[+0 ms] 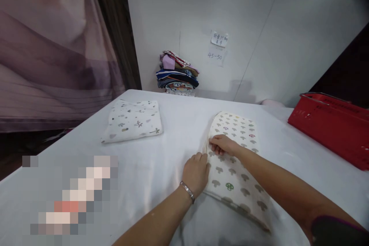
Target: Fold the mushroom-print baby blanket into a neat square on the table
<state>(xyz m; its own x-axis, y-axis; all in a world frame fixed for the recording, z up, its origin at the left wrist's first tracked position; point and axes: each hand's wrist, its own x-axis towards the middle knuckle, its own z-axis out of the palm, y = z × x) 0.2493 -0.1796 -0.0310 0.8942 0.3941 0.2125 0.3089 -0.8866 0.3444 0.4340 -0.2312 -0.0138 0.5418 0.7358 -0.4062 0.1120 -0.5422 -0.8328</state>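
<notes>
A folded cream cloth with a mushroom print [239, 161] lies on the white table [173, 130] in front of me. My left hand [196, 173], with a bracelet on its wrist, rests at the cloth's left edge, fingers curled against the layered edge. My right hand [222, 145] lies on top of the cloth near that same edge, fingers pinched on the fabric layers. A second folded cloth, white with small grey prints [133, 120], lies apart on the left of the table.
A stack of folded coloured clothes [177, 73] sits at the back against the white wall, below paper notes [219, 39]. A red plastic basket [331, 125] stands at the right. A curtain [52, 46] hangs on the left. A blurred patch covers the lower left.
</notes>
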